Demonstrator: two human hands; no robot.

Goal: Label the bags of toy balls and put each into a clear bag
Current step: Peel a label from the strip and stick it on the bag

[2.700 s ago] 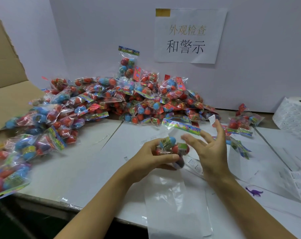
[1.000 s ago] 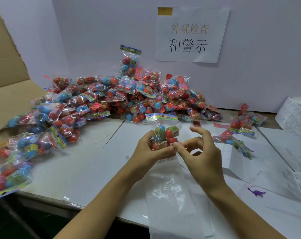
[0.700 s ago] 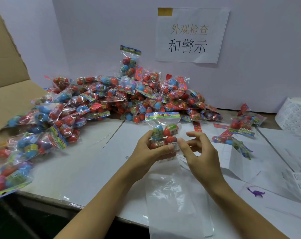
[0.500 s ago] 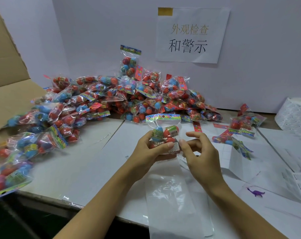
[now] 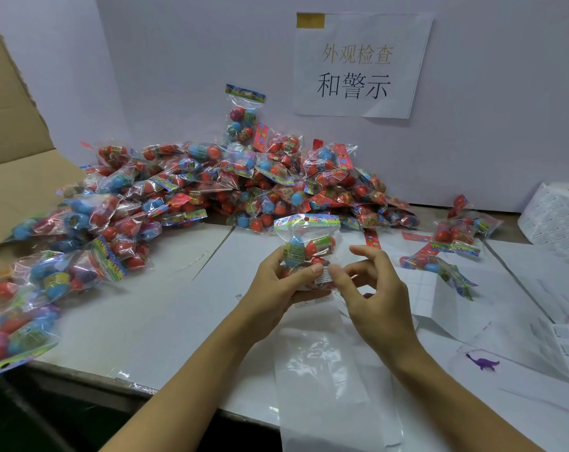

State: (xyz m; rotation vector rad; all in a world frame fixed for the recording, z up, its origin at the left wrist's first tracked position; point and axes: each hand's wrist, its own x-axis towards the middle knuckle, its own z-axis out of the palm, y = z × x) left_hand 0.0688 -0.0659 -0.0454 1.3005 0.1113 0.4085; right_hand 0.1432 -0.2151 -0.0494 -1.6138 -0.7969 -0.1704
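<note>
above the middle of the tabletop [image 5: 166, 321], the left hand [image 5: 273, 288] is gripping a bag of balls [image 5: 306, 249] upright, fingers curled round its lower half and the thumb lying across the front. the bag's striped header card is standing at the top, with a red ball and a blue ball showing through the film. the right hand [image 5: 371, 295] is sitting just beside it, thumb and forefinger pinching a small white label [image 5: 324, 275] against the bag's lower right side, the other fingers curling loosely above. a clear bag [image 5: 328, 380] is lying flat on the tabletop below both hands, running toward the near edge. a big pile [image 5: 211, 184] of the same bags is spreading across the back and left of the tabletop, reaching onto a cardboard flap [image 5: 22, 184]. a few more bags [image 5: 452, 236] are lying to the right, near a label roll [image 5: 557, 213]. a paper sign [image 5: 361, 63] is hanging on the white wall behind, and a purple dinosaur print [image 5: 483, 363] is showing on a sheet at lower right.
</note>
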